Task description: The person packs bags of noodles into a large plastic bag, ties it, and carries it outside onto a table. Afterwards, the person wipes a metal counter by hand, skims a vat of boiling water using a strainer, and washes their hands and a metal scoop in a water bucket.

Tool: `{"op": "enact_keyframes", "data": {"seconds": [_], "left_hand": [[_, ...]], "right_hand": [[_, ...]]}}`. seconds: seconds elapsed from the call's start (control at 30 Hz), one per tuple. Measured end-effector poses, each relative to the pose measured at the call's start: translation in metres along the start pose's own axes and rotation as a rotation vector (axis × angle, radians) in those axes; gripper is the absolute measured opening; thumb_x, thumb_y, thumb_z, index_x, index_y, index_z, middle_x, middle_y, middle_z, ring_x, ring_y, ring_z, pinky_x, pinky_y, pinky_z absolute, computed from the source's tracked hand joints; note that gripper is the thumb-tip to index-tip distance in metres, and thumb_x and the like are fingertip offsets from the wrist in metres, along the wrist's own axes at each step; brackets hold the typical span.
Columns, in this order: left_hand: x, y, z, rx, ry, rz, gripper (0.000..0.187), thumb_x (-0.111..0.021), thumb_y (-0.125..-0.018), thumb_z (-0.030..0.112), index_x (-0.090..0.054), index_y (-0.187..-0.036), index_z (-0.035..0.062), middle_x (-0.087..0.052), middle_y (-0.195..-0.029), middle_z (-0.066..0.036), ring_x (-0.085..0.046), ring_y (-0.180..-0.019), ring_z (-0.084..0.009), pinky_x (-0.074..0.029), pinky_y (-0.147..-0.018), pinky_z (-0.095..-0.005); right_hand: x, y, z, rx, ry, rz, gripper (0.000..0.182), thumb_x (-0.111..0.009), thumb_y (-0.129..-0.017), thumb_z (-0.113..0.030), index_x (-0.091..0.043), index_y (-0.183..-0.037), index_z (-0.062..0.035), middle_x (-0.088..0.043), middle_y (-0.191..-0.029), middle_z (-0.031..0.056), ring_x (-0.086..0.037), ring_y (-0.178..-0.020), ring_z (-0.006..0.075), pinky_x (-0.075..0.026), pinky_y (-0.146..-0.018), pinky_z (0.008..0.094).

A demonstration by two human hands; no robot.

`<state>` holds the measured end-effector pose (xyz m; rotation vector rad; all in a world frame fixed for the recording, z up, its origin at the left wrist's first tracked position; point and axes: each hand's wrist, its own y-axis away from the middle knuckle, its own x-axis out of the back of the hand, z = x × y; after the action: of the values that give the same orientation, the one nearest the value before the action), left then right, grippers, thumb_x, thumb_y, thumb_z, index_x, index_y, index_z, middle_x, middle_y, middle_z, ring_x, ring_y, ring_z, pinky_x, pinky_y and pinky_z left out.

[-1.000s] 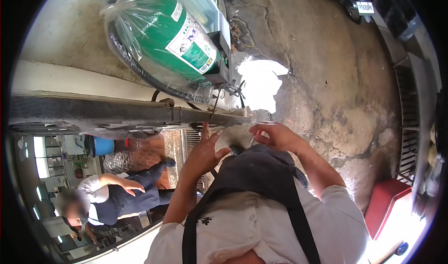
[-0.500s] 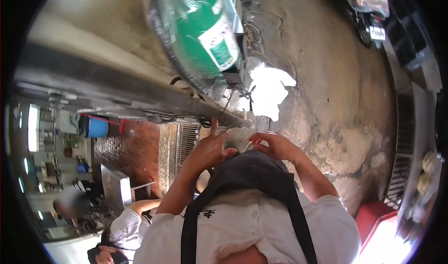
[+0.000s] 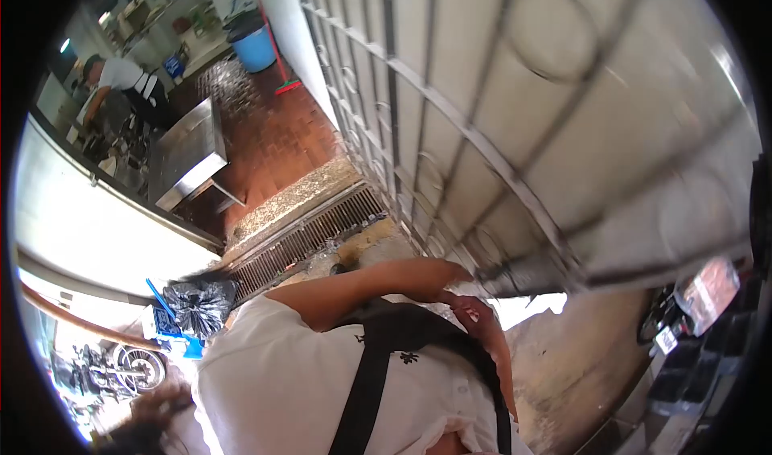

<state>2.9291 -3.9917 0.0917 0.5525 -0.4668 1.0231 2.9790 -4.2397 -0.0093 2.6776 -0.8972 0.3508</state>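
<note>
My left forearm reaches across the front of my dark apron, and my left hand is at its far end, beside the foot of a metal gate. The gate has bars and ring shapes. The fingers of this hand are blurred and partly hidden. Just below it, close to my left wrist, is my right hand, with its fingers loosely curved and a gap between them. Nothing that I can make out is in it. A white, overexposed patch lies on the ground beyond the hands.
Past a floor drain grate is a red-tiled floor with a metal table, a blue bin and a red-handled broom. A person bends there. At left are a black bag and a motorcycle.
My view has swung left, toward the gate and the tiled room. The green item under plastic is out of view. My left arm now crosses my body, and both hands are close together.
</note>
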Motion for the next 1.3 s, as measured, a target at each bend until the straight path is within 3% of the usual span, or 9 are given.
{"op": "enact_keyframes", "data": {"seconds": [0.3,0.4,0.57,0.8,0.97,1.17,1.27,1.3], "left_hand": [[0.132,0.218,-0.245,0.287,0.095,0.252,0.061,-0.067,-0.093,0.035,-0.051,-0.143,0.0050,-0.061,-0.129,-0.025,-0.058,-0.119,-0.0417,-0.045,-0.103,-0.0466],[0.179,0.271,-0.323,0.176,0.043,0.419,0.060,-0.067,-0.092,0.035,-0.051,-0.142,0.0058,-0.060,-0.130,-0.023,-0.059,-0.118,-0.0409,-0.047,-0.100,-0.0462],[0.309,0.349,-0.359,0.258,0.143,0.524,0.058,-0.068,-0.092,0.031,-0.052,-0.141,0.0059,-0.061,-0.129,-0.019,-0.061,-0.115,-0.0383,-0.049,-0.095,-0.0453],[0.438,0.407,-0.502,0.355,0.124,0.626,0.057,-0.068,-0.094,0.036,-0.052,-0.141,0.0083,-0.062,-0.126,-0.018,-0.065,-0.105,-0.0347,-0.051,-0.091,-0.0426],[0.586,0.447,-0.602,0.549,0.228,0.690,0.056,-0.068,-0.095,0.034,-0.052,-0.140,0.0066,-0.063,-0.125,-0.019,-0.067,-0.103,-0.0312,-0.052,-0.091,-0.0407],[0.747,0.493,-0.627,0.699,0.311,0.768,0.055,-0.070,-0.094,0.032,-0.053,-0.140,0.0074,-0.062,-0.128,-0.019,-0.066,-0.105,-0.0317,-0.053,-0.089,-0.0406],[0.806,0.522,-0.639,0.771,0.344,0.795,0.055,-0.071,-0.092,0.032,-0.055,-0.137,0.0055,-0.063,-0.127,-0.020,-0.068,-0.096,-0.0325,-0.053,-0.088,-0.0419],[0.822,0.533,-0.650,0.785,0.438,0.767,0.057,-0.071,-0.091,0.032,-0.054,-0.139,0.0065,-0.064,-0.127,-0.019,-0.068,-0.097,-0.0317,-0.054,-0.086,-0.0411]], "right_hand": [[-0.188,-0.272,-0.114,0.051,0.154,-0.269,0.029,-0.066,-0.096,-0.019,-0.065,-0.120,-0.0040,-0.073,-0.106,0.0113,-0.070,-0.099,0.0226,-0.054,-0.090,0.0356],[-0.251,-0.361,-0.175,0.114,0.181,-0.358,0.029,-0.066,-0.096,-0.019,-0.065,-0.120,-0.0033,-0.073,-0.106,0.0120,-0.070,-0.099,0.0229,-0.054,-0.090,0.0346],[-0.325,-0.486,-0.261,0.197,0.144,-0.485,0.024,-0.065,-0.096,-0.012,-0.066,-0.118,-0.0016,-0.073,-0.104,0.0124,-0.070,-0.095,0.0205,-0.053,-0.087,0.0332],[-0.425,-0.712,-0.310,0.189,0.198,-0.600,0.023,-0.067,-0.095,-0.013,-0.068,-0.115,-0.0030,-0.073,-0.102,0.0111,-0.070,-0.095,0.0200,-0.054,-0.085,0.0330],[-0.483,-0.895,-0.371,0.175,0.115,-0.647,0.022,-0.066,-0.096,-0.017,-0.068,-0.115,-0.0047,-0.073,-0.104,0.0115,-0.070,-0.096,0.0218,-0.054,-0.086,0.0345],[-0.533,-1.055,-0.530,0.169,-0.051,-0.762,0.027,-0.066,-0.097,-0.020,-0.067,-0.118,-0.0028,-0.072,-0.107,0.0145,-0.070,-0.098,0.0243,-0.055,-0.086,0.0352],[-0.554,-1.119,-0.611,0.329,0.115,-0.824,0.026,-0.060,-0.101,-0.016,-0.063,-0.123,-0.0009,-0.070,-0.113,0.0105,-0.067,-0.103,0.0174,-0.054,-0.090,0.0304],[-0.561,-1.137,-0.635,0.340,0.080,-0.831,0.026,-0.060,-0.101,-0.017,-0.064,-0.122,-0.0024,-0.069,-0.113,0.0111,-0.068,-0.105,0.0199,-0.054,-0.091,0.0330]]}}
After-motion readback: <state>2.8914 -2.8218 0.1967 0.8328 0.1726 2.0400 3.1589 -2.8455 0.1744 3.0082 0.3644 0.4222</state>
